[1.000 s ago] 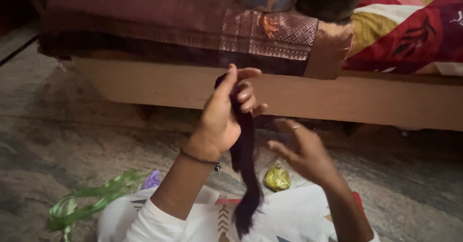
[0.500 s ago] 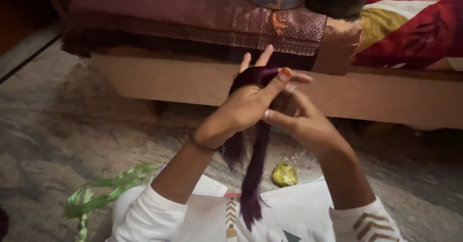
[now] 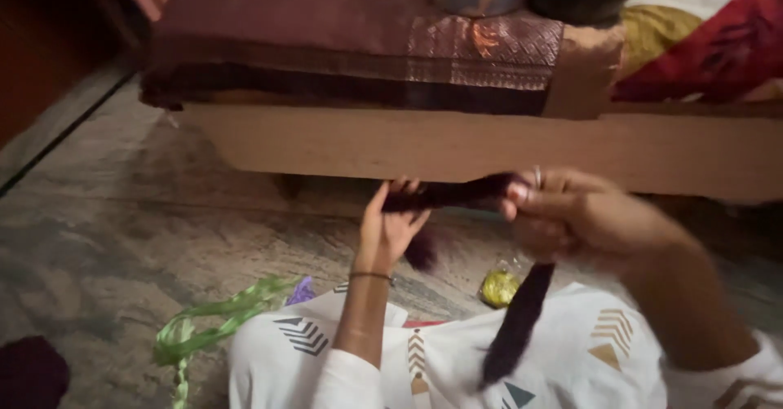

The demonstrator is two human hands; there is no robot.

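- The left hand (image 3: 390,231) is pinching one end of a dark purple ribbon (image 3: 457,194); its grip is closing narrow on the strip, fingers curled over the top.
- The right hand (image 3: 583,217) is clamping the same ribbon nearer its middle, thumb pressing onto the fingers; its grip is holding the strip fast.
- The ribbon is stretching taut and roughly level between the two grips, in the air in front of the bed frame (image 3: 489,144).
- Beyond the right grip, the free tail is hanging straight down over the white patterned cloth (image 3: 587,360) on the lap.
- A short tuft is drooping just below the left grip.
- Handling, as judged: the strip is looking light, limp and soft, without stiffness of its own; it is keeping shape only under tension. It may be slippery, so a flat pinch across the width is seeming the safest hold.
- Beneath the grips, a small yellow wrapped object (image 3: 499,287) is lying on the floor (image 3: 122,213), well apart from both hands.
- To the lower left of the left grip, a green ribbon (image 3: 214,319) is trailing on the floor, beside a bit of purple.
- Room for moving: open floor is lying left of the left grip; the bed frame edge is standing close behind both grips, limiting forward travel.
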